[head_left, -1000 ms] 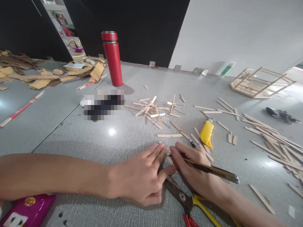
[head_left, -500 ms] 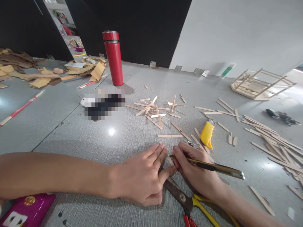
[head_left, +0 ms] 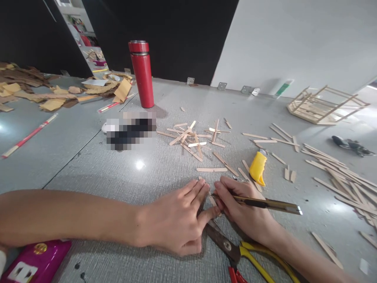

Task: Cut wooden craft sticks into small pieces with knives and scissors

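My left hand [head_left: 179, 218] bears down on a wooden craft stick [head_left: 212, 201], its fingertips and thumb pinning the stick against the grey table. Much of that stick is hidden under the fingers. Pinched in my right hand [head_left: 244, 208] is a slim craft knife [head_left: 272, 204], its tip touching the stick close to my left fingertips and its back end pointing right. Partly beneath my hands lie scissors [head_left: 228, 247] with dark blades and yellow and red handles. Just beyond my right hand rests a yellow-handled cutter [head_left: 258, 168].
Loose and joined craft sticks [head_left: 188, 135] lie ahead, with a larger pile [head_left: 350, 181] at right. A red flask [head_left: 142, 78] stands at the back. A stick frame [head_left: 326, 106] sits back right, cardboard scraps [head_left: 55, 94] back left, and a purple packet [head_left: 41, 261] front left.
The back end of the craft knife has tipped slightly upward in view, and my right hand has shifted a little. My left hand stays in place on the stick.
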`<move>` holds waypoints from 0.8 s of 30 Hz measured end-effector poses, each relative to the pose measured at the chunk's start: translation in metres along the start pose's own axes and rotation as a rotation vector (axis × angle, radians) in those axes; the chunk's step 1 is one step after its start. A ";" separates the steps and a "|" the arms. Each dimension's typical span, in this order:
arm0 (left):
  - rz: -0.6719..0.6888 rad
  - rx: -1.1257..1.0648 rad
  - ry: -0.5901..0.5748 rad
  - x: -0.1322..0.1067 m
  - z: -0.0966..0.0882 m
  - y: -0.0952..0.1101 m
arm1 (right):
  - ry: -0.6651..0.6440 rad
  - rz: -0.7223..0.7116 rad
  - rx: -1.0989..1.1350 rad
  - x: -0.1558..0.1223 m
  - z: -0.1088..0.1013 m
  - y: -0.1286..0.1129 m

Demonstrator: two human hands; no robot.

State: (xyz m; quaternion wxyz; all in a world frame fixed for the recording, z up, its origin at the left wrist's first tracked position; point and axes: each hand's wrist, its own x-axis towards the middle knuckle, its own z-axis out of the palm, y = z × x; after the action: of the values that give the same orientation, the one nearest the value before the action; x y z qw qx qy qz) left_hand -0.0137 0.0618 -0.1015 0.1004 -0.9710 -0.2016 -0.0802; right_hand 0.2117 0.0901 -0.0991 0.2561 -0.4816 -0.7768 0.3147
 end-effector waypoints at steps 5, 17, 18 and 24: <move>-0.005 -0.022 -0.002 0.000 0.000 0.000 | -0.061 -0.026 -0.012 0.000 -0.004 0.001; 0.002 -0.044 -0.007 0.001 -0.002 -0.001 | 0.033 -0.025 -0.052 0.000 0.002 -0.005; 0.001 -0.048 -0.010 0.001 -0.002 -0.001 | 0.028 -0.026 -0.055 0.000 0.002 -0.006; -0.015 -0.036 -0.041 0.003 -0.006 0.000 | -0.015 0.007 -0.010 0.004 0.000 -0.007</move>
State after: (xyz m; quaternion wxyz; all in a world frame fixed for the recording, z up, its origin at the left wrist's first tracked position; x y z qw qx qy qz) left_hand -0.0118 0.0614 -0.0953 0.0781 -0.9725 -0.2096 -0.0645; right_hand 0.2059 0.0915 -0.0943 0.2467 -0.4833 -0.7785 0.3156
